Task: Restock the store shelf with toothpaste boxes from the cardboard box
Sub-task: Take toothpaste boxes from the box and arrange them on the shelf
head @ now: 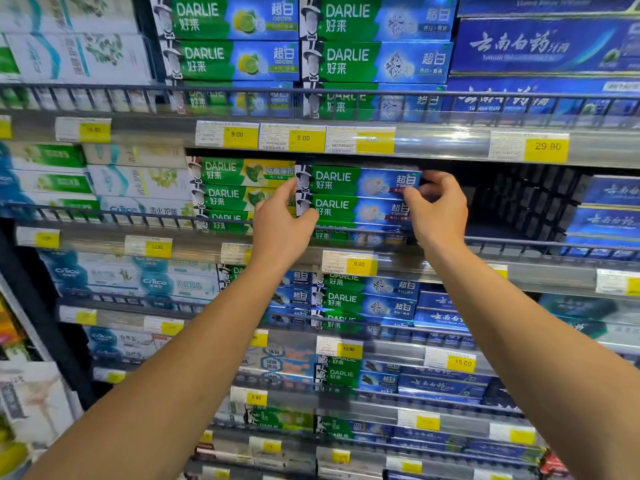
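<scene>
Because you hold 2 stacked toothpaste boxes by their ends, left hand and right hand both pinching, they stay flat going onto the shelf.

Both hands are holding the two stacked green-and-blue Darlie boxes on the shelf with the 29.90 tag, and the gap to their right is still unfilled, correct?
Not quite. The head view shows the left hand and right hand holding the Darlie boxes one shelf lower, under the 29.90 tag. The dark gap to their right is unfilled.
</scene>
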Demonstrator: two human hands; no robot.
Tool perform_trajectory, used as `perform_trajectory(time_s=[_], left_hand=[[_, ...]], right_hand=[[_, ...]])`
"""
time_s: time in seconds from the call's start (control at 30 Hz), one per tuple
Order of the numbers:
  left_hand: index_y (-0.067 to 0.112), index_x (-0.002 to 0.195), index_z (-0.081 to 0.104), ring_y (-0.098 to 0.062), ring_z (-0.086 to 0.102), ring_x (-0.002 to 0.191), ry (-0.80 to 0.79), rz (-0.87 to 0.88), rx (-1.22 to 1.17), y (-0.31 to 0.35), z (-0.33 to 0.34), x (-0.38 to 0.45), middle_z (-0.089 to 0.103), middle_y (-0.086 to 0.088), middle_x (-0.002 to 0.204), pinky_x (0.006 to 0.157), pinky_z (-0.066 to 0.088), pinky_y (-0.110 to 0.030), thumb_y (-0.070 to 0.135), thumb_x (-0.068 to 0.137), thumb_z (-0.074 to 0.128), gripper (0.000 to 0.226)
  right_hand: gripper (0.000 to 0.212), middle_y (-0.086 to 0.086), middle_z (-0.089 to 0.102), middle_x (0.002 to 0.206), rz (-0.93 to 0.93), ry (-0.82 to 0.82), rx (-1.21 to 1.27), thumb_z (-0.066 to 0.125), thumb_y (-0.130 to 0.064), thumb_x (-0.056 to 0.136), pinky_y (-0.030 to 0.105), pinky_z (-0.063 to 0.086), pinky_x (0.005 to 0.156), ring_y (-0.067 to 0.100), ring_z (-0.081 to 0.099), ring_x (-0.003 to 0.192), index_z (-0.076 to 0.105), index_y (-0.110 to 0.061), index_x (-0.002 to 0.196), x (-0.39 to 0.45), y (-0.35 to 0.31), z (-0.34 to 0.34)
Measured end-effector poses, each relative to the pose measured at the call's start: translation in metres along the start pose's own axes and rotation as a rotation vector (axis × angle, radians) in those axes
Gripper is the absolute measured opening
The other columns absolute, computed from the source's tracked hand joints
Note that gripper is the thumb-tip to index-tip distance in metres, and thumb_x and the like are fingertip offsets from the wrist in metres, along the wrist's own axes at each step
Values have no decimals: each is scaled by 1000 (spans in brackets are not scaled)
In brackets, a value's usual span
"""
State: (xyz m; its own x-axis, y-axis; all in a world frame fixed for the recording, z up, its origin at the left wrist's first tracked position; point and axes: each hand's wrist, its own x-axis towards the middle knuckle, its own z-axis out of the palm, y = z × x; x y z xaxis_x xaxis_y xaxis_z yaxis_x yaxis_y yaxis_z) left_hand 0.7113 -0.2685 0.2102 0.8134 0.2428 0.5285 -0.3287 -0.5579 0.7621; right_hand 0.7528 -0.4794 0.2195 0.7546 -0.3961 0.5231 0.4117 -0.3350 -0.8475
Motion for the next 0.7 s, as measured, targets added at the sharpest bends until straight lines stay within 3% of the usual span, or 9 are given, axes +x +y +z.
perform_trajectory(time_s=[0.1,0.23,0.33,0.4,0.47,0.53,0.7], left_hand=[[22,144,39,-19,45,127,-7,1,0,3,-1,-3,49,4,141,107,37,-44,25,86,61,62],[22,144,39,-18,46,127,-18,-1,-3,5,-3,-7,47,4,143,106,39,-43,25,87,61,61],[24,143,40,-14,50,120,-24,-10,-35,4,-4,-16,50,5,140,97,42,-33,24,87,61,60],[25,142,42,-9,51,111,-30,-21,-67,0,-3,-27,52,7,135,89,41,-27,23,88,61,57],[26,140,44,-8,51,114,-44,-36,-93,-8,-1,-43,52,9,135,89,41,-24,23,89,61,55],[24,139,46,-8,52,117,-68,-61,-97,-20,2,-63,54,9,135,89,42,-24,22,89,61,53],[24,139,47,-9,53,118,-193,-191,-97,-69,13,-125,54,8,135,99,45,-32,24,90,63,51]], right_hand=[[37,-4,65,93,16,-9,2,68,-29,82,44,54,84,23,67,87,57,-22,116,0,1,-2],[36,-5,63,95,37,-17,6,68,-29,83,43,54,84,21,66,89,56,-22,117,-3,1,-6],[37,-2,63,102,32,-4,5,66,-25,85,12,48,73,9,61,89,57,-20,120,-14,2,-12],[35,-3,62,102,27,-12,2,66,-24,85,4,40,61,-5,55,77,57,-20,119,-30,2,-16],[32,-4,61,100,8,-34,12,65,-24,85,9,41,62,-6,53,69,56,-21,116,-51,6,-22],[29,-5,61,100,12,-84,9,65,-24,86,19,46,66,2,54,74,57,-24,114,-77,14,-25],[26,-5,60,104,107,-282,-59,64,-24,89,25,49,69,10,58,82,58,-24,113,-160,63,-23]])
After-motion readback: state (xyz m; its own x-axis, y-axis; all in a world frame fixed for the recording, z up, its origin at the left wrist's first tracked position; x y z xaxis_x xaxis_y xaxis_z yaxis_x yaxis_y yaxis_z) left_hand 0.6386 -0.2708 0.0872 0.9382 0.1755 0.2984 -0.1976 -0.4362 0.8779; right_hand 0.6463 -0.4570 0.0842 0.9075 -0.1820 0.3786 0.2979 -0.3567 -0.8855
